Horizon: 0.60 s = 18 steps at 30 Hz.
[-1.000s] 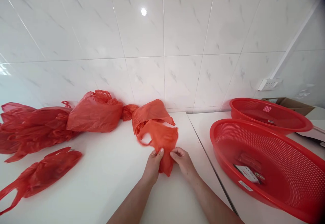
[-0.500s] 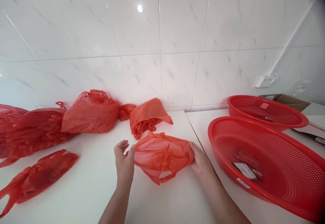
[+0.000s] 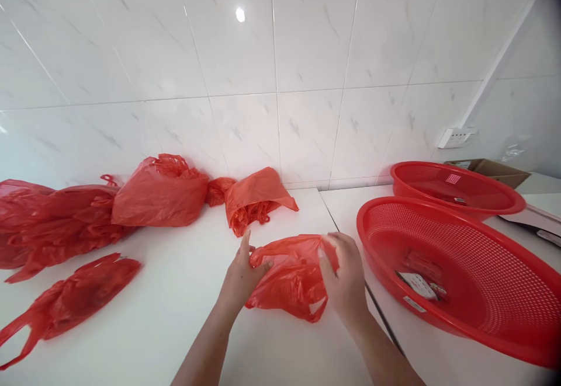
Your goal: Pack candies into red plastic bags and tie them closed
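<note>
A crumpled red plastic bag [image 3: 291, 278] hangs just above the white counter [image 3: 175, 316] between both my hands. My left hand [image 3: 243, 272] pinches its left edge with thumb and fingers. My right hand [image 3: 344, 278] grips its right side, fingers curled over the top. The bag's lower handle loop droops toward the counter.
More red bags lie along the tiled wall: a bunched one [image 3: 256, 199], a puffed one [image 3: 160, 193], a pile at the left [image 3: 52, 222] and a flat one [image 3: 70, 301]. Two red perforated baskets [image 3: 460, 275] [image 3: 456, 187] stand at the right, and a cardboard box [image 3: 493, 170] behind.
Both hands first held the bag hanging narrow, then pulled it wide apart. Now they have come closer together again and the bag is bunched between them.
</note>
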Available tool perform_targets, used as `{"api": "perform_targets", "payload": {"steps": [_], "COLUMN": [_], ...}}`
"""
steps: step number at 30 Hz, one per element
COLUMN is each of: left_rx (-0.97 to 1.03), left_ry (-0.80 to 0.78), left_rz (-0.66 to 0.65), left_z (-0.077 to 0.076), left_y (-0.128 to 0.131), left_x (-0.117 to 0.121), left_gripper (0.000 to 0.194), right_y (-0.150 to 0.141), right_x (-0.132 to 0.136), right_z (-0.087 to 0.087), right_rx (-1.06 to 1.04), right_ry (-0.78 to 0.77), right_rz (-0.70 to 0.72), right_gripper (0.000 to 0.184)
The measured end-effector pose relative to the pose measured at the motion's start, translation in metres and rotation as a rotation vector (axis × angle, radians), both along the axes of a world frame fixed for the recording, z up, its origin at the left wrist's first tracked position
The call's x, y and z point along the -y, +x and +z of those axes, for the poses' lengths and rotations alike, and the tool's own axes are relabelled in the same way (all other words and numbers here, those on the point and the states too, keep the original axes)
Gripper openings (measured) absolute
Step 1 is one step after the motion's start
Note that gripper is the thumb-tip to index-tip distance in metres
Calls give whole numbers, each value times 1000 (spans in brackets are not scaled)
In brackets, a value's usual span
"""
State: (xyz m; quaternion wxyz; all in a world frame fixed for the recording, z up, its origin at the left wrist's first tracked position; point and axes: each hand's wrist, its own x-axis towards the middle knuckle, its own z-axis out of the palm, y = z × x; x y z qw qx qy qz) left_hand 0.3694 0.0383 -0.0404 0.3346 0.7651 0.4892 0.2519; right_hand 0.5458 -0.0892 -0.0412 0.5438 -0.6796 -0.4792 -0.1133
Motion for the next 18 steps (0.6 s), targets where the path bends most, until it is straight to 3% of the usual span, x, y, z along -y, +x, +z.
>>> {"api": "perform_targets", "payload": {"steps": [2,4,8,10,13,16,18], "left_rx": [4,-8,128,239,416,598,734], "left_ry": [-24,-77,-116,-121,-287,-556,-671], "left_rz": [-9,-33,-56,-29,-74,-241,-276], "left_z": [-4,-6,-8,-7,-4,1,4], "left_y": [1,2,5,7,11,8,-1], "left_x": [2,3,1,2,10,19,18], "left_gripper": [80,64,25,14,14,23,28], "right_y": [-14,-20,-19,-24,-33,-26,-13], "right_x": [5,6,11,14,10,-7,-17], "right_z": [-2,-8,-8,-4,-6,-21,-31], "right_rx": [198,323,337,292,218,187,189], "right_ry": [-28,-125,-163,-131,-341,-646,-740], "right_rz": [3,-55,-226,-106,175,149,106], "right_gripper": [22,24,30,26,25,34,34]}}
